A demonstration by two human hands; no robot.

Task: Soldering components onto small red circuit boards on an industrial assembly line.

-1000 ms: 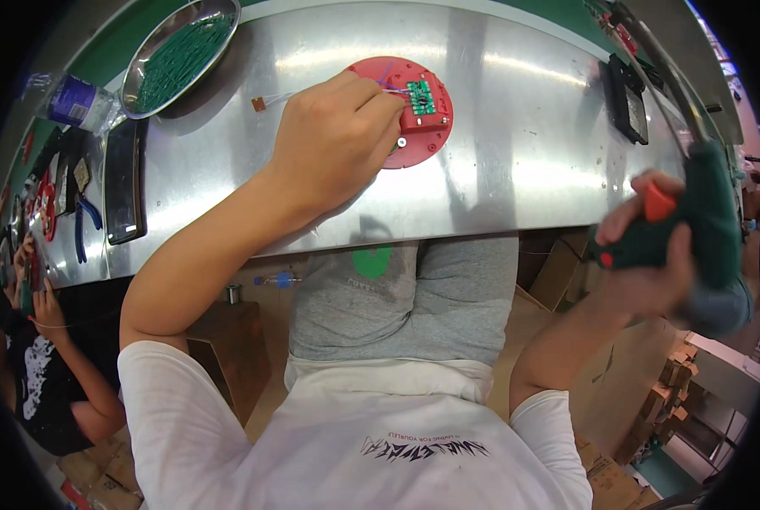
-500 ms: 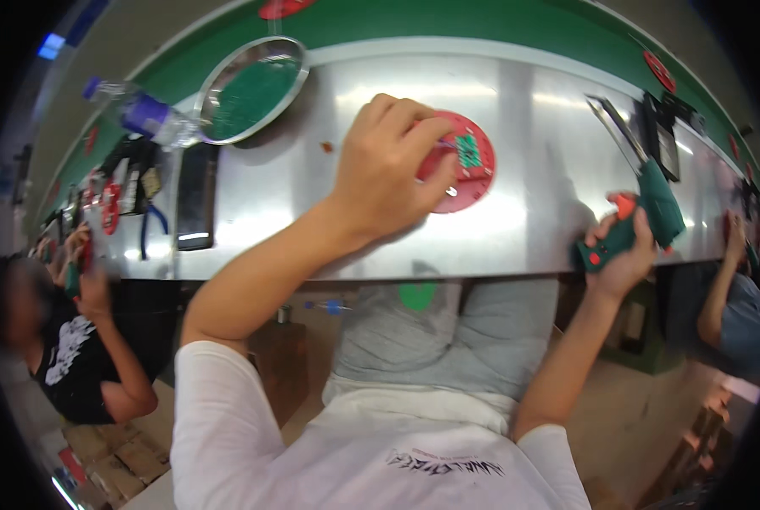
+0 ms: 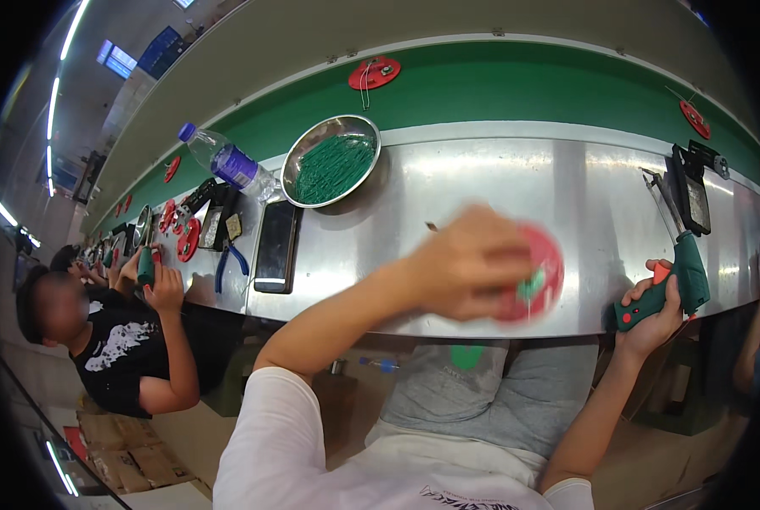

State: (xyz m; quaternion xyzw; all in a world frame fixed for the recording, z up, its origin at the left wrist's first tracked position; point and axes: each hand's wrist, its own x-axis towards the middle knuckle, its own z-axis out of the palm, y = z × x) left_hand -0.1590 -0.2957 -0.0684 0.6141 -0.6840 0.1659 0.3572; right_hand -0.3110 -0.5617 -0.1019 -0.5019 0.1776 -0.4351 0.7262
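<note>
Red disc [image 3: 539, 274] sits on the counter [image 3: 482, 183] near its front edge, under the left hand [image 3: 465, 262]. Left fingers [image 3: 503, 234] curl over the disc's left half; grip is blurred, so I cannot tell whether they clamp it or only press on it. Right hand [image 3: 652, 310] is wrapped tight around a green screwdriver [image 3: 664, 285], now resting at the counter edge; a second ago it was held off to the side, clear of the counter. Disc has slid right and nearer the driver. Green part on the disc is smeared. Beyond: steel bowl [image 3: 333, 161], phone [image 3: 276, 246], bottle [image 3: 225, 161].
</note>
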